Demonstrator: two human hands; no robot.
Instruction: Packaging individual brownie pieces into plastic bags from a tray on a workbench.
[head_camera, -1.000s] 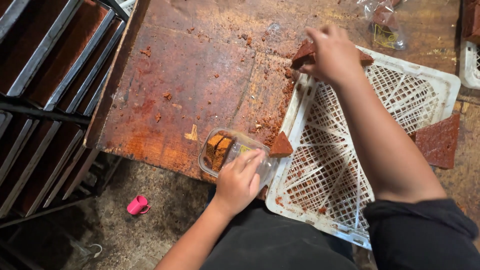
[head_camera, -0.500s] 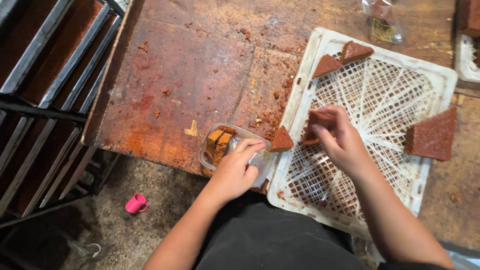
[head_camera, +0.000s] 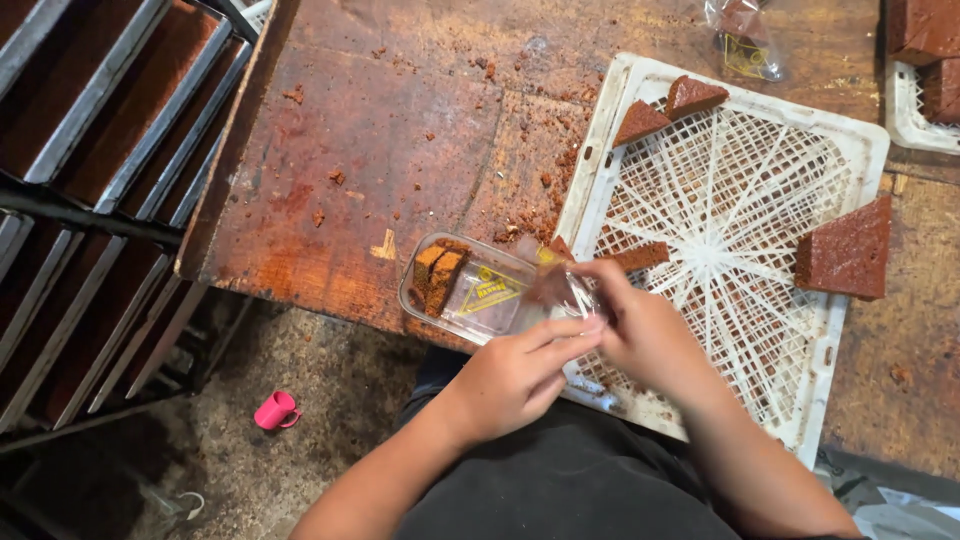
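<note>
We see clear plastic bag (head_camera: 480, 290) lying at worktop (head_camera: 400, 130) near edge, mouth turned toward white lattice tray (head_camera: 730, 200) — short path for slices. Two cake wedges (head_camera: 437, 277) already at bag's closed end. Left hand (head_camera: 520, 375) pins bag mouth, fingers (head_camera: 560, 335) flat and together on plastic. Right hand (head_camera: 645, 335) pinches brown cake slice (head_camera: 552, 285) at mouth, fingers closed on it; slice blurred, partly inside. More cake pieces (head_camera: 665, 108) wait at tray's far corner.
</note>
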